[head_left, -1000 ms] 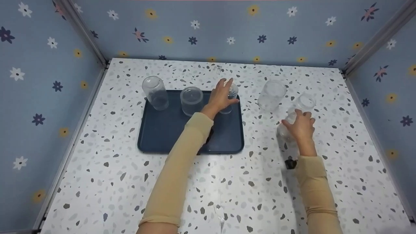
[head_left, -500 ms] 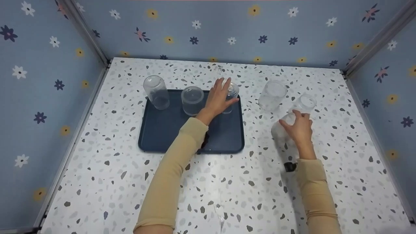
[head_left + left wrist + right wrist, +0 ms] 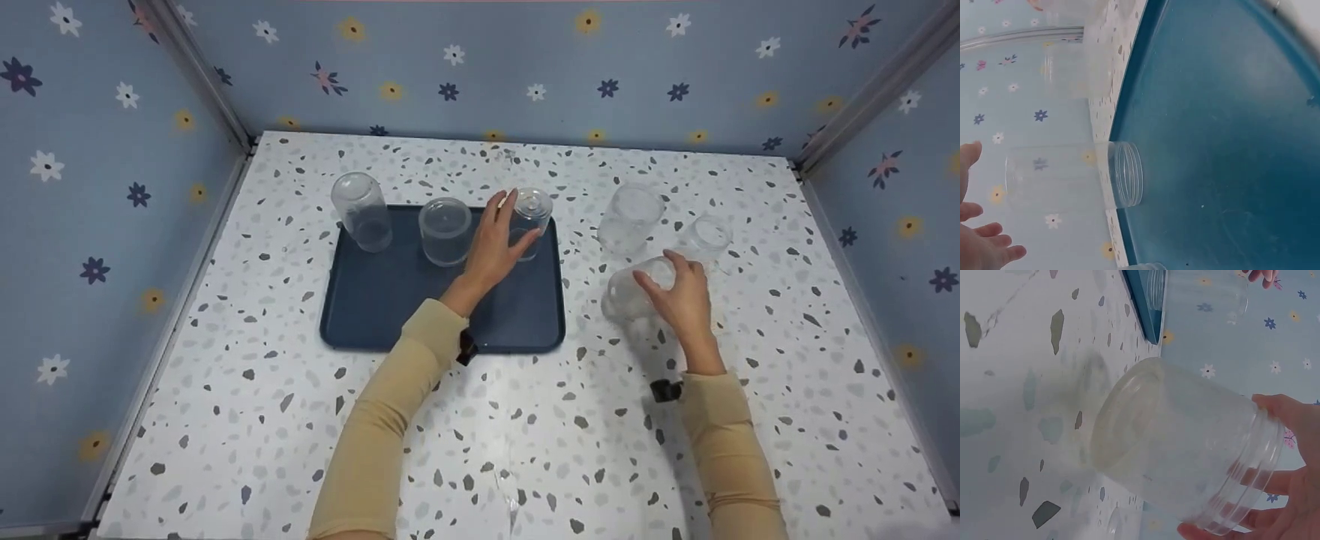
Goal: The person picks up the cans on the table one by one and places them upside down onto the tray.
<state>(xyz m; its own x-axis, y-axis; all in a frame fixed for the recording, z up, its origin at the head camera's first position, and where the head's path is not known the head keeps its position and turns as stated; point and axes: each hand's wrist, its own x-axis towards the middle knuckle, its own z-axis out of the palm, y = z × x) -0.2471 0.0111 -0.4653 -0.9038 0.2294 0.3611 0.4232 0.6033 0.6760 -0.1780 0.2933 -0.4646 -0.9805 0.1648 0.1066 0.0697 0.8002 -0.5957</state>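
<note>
My right hand (image 3: 688, 304) grips a clear plastic jar (image 3: 1179, 439) by its threaded mouth. The jar is tilted, its base close over the speckled table. On the dark blue tray (image 3: 375, 315), a tall clear jar (image 3: 534, 204) stands upside down at the back right corner, threaded mouth against the tray. Beside it is my left hand (image 3: 489, 251), fingers spread and holding nothing; the left wrist view shows a gap between the fingers (image 3: 994, 239) and that jar. Two more upturned clear jars stand along the tray's back, one in the middle (image 3: 445, 229) and one at the left (image 3: 361, 210).
Right of the tray, a wide clear jar (image 3: 631, 217) and a smaller clear jar (image 3: 707, 234) stand on the speckled table (image 3: 570, 465), just beyond my right hand. Flower-patterned panels (image 3: 510, 67) wall the table at the back and both sides.
My right hand has tilted the jar and drawn it left, toward the tray. My left hand has pulled back, left and nearer, away from the jar at the tray's right corner.
</note>
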